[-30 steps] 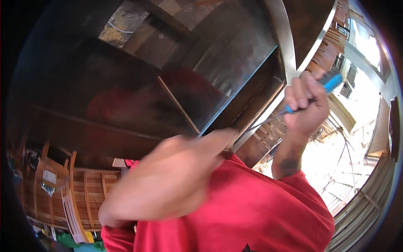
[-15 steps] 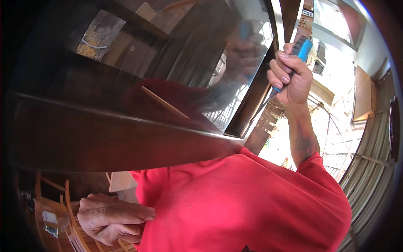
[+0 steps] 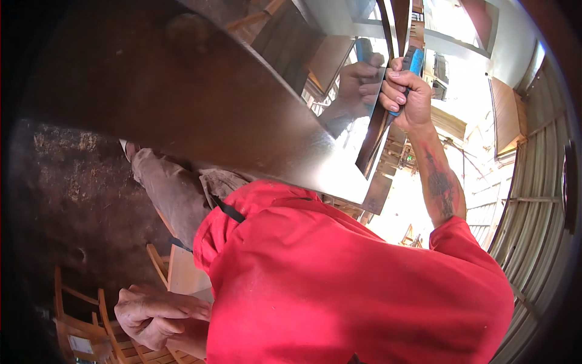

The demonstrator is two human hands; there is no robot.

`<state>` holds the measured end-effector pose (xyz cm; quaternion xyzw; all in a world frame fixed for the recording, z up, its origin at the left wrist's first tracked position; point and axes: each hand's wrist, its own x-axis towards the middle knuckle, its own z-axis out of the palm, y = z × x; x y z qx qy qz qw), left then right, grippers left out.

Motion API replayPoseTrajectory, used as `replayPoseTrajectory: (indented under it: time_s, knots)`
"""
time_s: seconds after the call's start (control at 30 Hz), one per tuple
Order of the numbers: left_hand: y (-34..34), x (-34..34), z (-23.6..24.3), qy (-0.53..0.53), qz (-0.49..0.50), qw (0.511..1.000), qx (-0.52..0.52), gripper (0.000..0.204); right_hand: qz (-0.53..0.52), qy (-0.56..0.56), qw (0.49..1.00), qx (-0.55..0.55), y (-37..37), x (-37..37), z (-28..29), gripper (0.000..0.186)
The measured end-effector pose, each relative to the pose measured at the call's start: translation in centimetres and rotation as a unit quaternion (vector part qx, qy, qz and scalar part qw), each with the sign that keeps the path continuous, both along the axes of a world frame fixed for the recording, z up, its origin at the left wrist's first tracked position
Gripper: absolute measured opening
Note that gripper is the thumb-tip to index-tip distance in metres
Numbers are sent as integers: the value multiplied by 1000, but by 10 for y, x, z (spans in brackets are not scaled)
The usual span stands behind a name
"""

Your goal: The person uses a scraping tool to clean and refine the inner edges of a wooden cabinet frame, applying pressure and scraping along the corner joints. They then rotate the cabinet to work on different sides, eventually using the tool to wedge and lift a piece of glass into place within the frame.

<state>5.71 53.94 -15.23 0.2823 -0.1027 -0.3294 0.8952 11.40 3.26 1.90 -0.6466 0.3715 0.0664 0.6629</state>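
Note:
Raised at the upper right, my right hand [image 3: 410, 96] is closed round the blue-and-black handle of a tool [image 3: 414, 60]. Its slim dark shaft points down along the edge of a dark-framed glass panel [image 3: 291, 51]; whether the tip touches the frame I cannot tell. The glass mirrors the hand and handle. At the lower left, beside my red shirt, my left hand [image 3: 159, 315] is closed, its fingers bent and pressed together. What it holds, if anything, is hidden.
The panel's broad dark frame [image 3: 200, 109] crosses in front of my body. Wooden chairs [image 3: 91, 327] stand at the lower left, near a pale board [image 3: 187, 271]. A dark, stained floor [image 3: 79, 182] lies left of my legs. Corrugated sheeting [image 3: 539, 212] lines the right side.
The view has shifted, so the panel covers less of my body and my legs and the floor now show. My right hand appears slightly further left, still gripping the tool.

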Motion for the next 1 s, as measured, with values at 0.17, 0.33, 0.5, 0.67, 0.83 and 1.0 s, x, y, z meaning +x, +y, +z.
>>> replayPoseTrajectory:
  time_s: [0.17, 0.33, 0.5, 0.67, 0.83, 1.0]
  knots:
    - [2, -12, -5, 34, 53, 998, 4, 14, 9, 26, 999, -23, -1, 1, -1, 13]
    - [2, -1, -8, 10, 24, 1000, 17, 20, 19, -5, 1000, 10, -14, -6, 0, 12]
    - [1, 13, -4, 34, -9, 999, -24, 12, -36, 49, 998, -17, -14, -3, 5, 14]
    - [-9, 24, 2, 38, -13, 999, -14, 10, -58, 77, 995, -22, -14, -5, 5, 14]
    - [-13, 33, 5, 57, -21, 998, -22, 12, -74, 85, 993, -31, -13, -7, 2, 14]
    - [-17, 36, 13, 45, -9, 999, 27, 20, -91, 98, 989, -66, -10, -8, 1, 15]
